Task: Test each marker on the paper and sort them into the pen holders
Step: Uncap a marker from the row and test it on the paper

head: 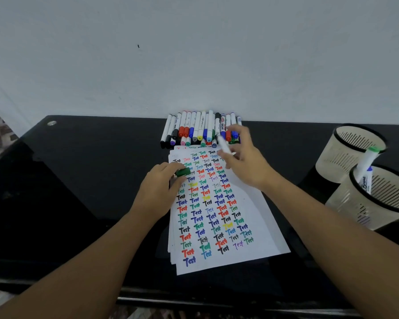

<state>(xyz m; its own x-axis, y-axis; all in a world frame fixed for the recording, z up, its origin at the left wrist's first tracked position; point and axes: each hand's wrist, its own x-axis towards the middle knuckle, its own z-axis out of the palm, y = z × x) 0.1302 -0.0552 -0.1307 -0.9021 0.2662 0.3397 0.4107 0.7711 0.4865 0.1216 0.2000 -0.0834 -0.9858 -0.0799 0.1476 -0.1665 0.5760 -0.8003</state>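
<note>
Right hand [244, 157] gripping a white marker [224, 145] over the far end of the paper [251, 226], fingers curled round the barrel, motion-blurred, tip end pointing toward the far edge of the sheet; cap colour not readable. Left hand [161, 187] resting on the paper's left edge, thumb and fingers pinching a green cap [183, 172], wrist and forearm trailing off toward the near left. Paper itself a small stack of white sheets, top sheet filled with rows of "Test" written in red, blue, green, black, yellow and purple, lying lengthwise on the black table [78, 180]. Just beyond the paper's far end, touching or nearly touching it, a row of markers [194, 130] laid side by side against the pale wall [194, 54], caps in red, blue, green, black, yellow, pink and purple facing the paper. Right of the paper, well apart from it, two beige slotted pen holders with black rims: far pen holder [346, 155] with nothing visible inside, near pen holder [378, 203] holding a green-capped marker [369, 162] and a blue-capped marker [367, 180], both standing tilted, the green cap overlapping the far holder's rim in this view.
</note>
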